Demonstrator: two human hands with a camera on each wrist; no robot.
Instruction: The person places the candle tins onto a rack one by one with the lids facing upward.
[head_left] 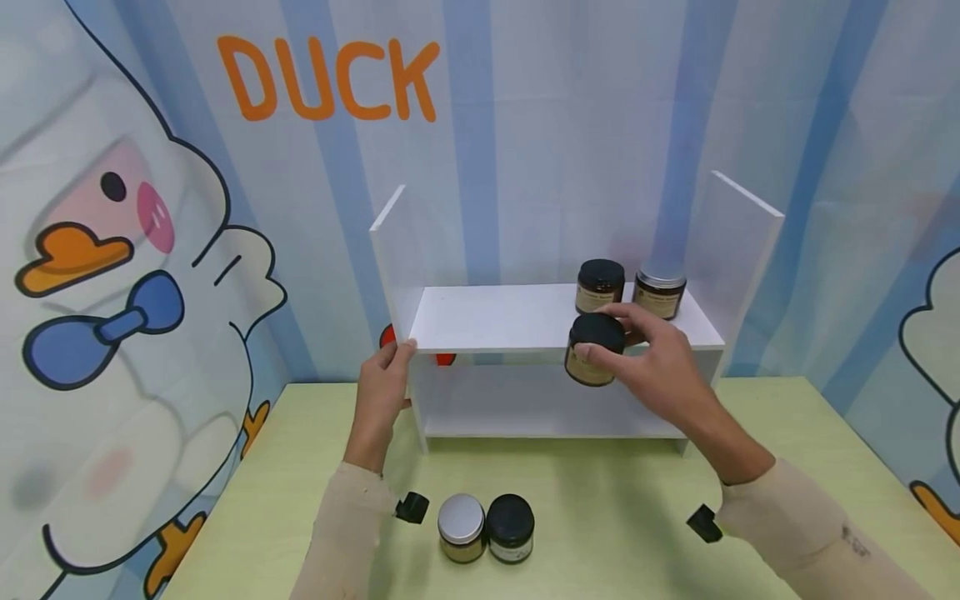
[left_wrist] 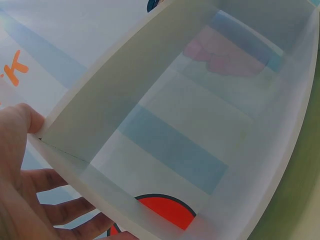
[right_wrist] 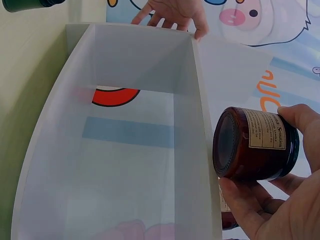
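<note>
My right hand (head_left: 660, 358) curls its grip round a dark amber glass jar (head_left: 595, 348) with a black lid, held at the front edge of the white shelf unit (head_left: 495, 321), just before two like jars (head_left: 600, 286) on the upper board. My left hand (head_left: 384, 385) pinches the unit's left panel, likely steadying it. Two more jars (head_left: 461, 527) stand on the pale green counter (head_left: 615, 492).
</note>
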